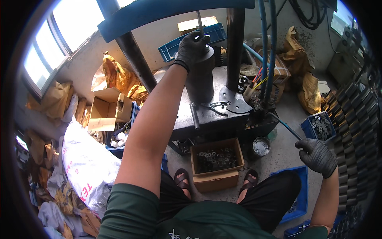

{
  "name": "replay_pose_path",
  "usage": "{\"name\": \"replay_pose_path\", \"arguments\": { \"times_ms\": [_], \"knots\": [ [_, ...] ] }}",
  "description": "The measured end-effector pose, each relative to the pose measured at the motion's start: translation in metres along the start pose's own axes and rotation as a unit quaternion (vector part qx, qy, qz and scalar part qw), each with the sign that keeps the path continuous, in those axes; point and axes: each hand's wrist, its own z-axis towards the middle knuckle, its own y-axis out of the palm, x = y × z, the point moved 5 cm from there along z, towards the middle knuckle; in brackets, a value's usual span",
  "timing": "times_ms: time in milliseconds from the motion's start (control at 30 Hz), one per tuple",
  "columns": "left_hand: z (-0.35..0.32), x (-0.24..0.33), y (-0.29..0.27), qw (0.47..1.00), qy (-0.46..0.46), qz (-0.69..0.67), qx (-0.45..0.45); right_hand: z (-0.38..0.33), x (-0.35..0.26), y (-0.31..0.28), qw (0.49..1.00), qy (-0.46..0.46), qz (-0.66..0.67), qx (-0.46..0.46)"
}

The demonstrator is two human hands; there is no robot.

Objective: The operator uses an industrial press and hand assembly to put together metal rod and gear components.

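My left hand, in a dark grey glove, reaches up to the top of an upright grey metal cylinder on the press table. Its fingers curl beside a thin vertical metal rod; what they pinch is mostly hidden, with only a bright metal glint showing. At the right, my gloved right hand is closed at the end of a long blue-grey lever, which runs from the base of the press. On the steel table lie curved pliers, a short metal bar and a notched metal plate.
Between my feet stands a cardboard box of metal rings, with a round tin beside it. Blue crates sit at the right, near stacked dark metal parts. A white sack and an open carton fill the left.
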Motion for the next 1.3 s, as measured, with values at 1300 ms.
{"name": "replay_pose_path", "arguments": {
  "times_ms": [1300],
  "knots": [
    [0.007, -0.008, -0.004, 0.997, 0.028, 0.065, 0.036, -0.004, -0.002, 0.009, 0.994, 0.005, 0.11, 0.03]
  ]
}}
